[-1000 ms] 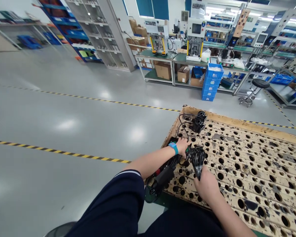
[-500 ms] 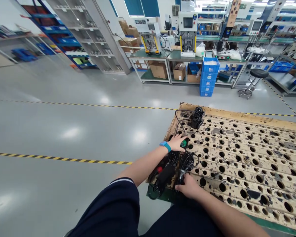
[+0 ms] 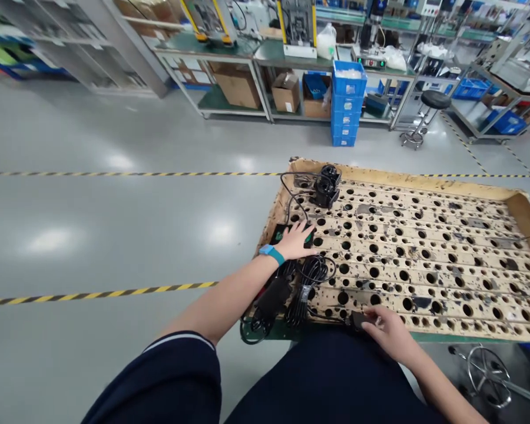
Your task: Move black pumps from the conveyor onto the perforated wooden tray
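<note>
So the right hand (image 3: 391, 334) had its fingers curled down over a small black plug-like piece (image 3: 357, 320) at the near edge of the perforated board (image 3: 424, 259). Looked like a light pinch on it, though the fingers covered most of it, so how firm the grip was couldn't really be told. The left hand (image 3: 297, 240) lay flat, fingers spread and loose, pressing on something green and black (image 3: 308, 238) near the board's left edge, not wrapped around anything. A blue wristband (image 3: 271, 254) sat on that wrist.

Between the two hands a coiled black cable bundle (image 3: 308, 281) lay on the board, and just left of it a black adapter brick (image 3: 271, 297) with more looped cord hung over the near-left corner. Further up, at the far-left corner, a black device (image 3: 326, 184) sat on the board with a cord running back toward the left hand.

As for progress, it read as early days: only that left strip of the board had anything on it, and almost all the holes stood bare. The cables were still bundled, nothing visibly seated in a hole.

Beyond that: grey floor with striped tape (image 3: 115, 291), stacked blue bins (image 3: 347, 103), a stool (image 3: 424, 112).
</note>
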The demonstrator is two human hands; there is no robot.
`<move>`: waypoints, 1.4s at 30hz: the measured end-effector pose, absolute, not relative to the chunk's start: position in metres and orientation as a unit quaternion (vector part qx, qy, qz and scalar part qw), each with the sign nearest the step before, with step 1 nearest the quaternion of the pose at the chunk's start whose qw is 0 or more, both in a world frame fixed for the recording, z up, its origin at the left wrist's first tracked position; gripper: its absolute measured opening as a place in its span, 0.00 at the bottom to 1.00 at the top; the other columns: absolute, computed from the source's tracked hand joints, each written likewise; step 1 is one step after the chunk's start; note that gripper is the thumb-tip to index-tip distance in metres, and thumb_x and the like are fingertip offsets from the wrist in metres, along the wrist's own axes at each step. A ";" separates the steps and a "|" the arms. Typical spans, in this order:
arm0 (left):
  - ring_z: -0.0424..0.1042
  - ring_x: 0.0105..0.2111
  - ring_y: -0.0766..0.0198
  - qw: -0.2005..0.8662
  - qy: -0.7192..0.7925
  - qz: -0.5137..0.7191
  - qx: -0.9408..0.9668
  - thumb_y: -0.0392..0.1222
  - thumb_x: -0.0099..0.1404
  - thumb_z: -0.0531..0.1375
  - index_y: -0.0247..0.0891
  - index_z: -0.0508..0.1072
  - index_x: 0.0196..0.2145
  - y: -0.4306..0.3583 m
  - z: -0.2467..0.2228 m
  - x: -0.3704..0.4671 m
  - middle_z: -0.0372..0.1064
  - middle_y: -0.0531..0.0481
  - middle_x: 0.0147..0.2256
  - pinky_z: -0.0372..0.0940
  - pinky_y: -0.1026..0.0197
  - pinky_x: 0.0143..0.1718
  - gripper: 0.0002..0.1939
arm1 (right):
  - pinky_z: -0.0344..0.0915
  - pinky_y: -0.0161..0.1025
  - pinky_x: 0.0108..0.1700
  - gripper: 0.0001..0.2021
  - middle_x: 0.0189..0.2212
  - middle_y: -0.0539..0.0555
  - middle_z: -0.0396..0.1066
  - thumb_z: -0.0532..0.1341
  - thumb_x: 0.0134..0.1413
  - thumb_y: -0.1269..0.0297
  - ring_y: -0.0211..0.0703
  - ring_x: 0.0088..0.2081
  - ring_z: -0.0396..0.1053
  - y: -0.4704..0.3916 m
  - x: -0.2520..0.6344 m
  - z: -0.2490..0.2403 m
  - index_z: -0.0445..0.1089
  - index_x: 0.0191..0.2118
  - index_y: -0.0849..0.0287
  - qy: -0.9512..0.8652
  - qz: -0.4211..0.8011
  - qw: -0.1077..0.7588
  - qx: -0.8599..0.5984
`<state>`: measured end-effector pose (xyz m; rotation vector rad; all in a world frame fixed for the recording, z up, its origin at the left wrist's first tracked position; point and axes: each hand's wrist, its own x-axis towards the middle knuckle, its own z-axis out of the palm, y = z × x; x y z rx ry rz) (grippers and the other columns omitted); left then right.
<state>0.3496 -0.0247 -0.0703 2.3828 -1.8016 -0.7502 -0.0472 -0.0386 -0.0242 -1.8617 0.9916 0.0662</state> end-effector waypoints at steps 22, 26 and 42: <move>0.45 0.70 0.39 0.080 -0.573 -0.258 0.774 0.68 0.63 0.55 0.39 0.56 0.68 -0.012 -0.073 0.350 0.49 0.33 0.69 0.48 0.39 0.67 0.44 | 0.64 0.47 0.40 0.03 0.34 0.56 0.74 0.63 0.57 0.61 0.55 0.39 0.71 -0.027 -0.061 0.019 0.73 0.34 0.52 0.372 0.074 0.295 -0.877; 0.37 0.71 0.34 0.041 -0.567 -0.306 0.764 0.69 0.58 0.60 0.45 0.52 0.70 -0.001 -0.072 0.343 0.39 0.35 0.72 0.43 0.32 0.67 0.49 | 0.66 0.49 0.43 0.04 0.35 0.57 0.71 0.60 0.59 0.70 0.53 0.40 0.67 -0.022 -0.005 0.051 0.72 0.34 0.55 0.223 0.004 0.260 -0.940; 0.37 0.71 0.33 0.047 -0.538 -0.276 0.795 0.58 0.58 0.64 0.38 0.69 0.57 0.007 -0.083 0.330 0.47 0.31 0.69 0.45 0.30 0.67 0.34 | 0.65 0.43 0.52 0.05 0.41 0.57 0.71 0.67 0.55 0.67 0.49 0.47 0.68 -0.031 0.070 -0.086 0.75 0.39 0.59 0.158 0.031 0.477 -0.864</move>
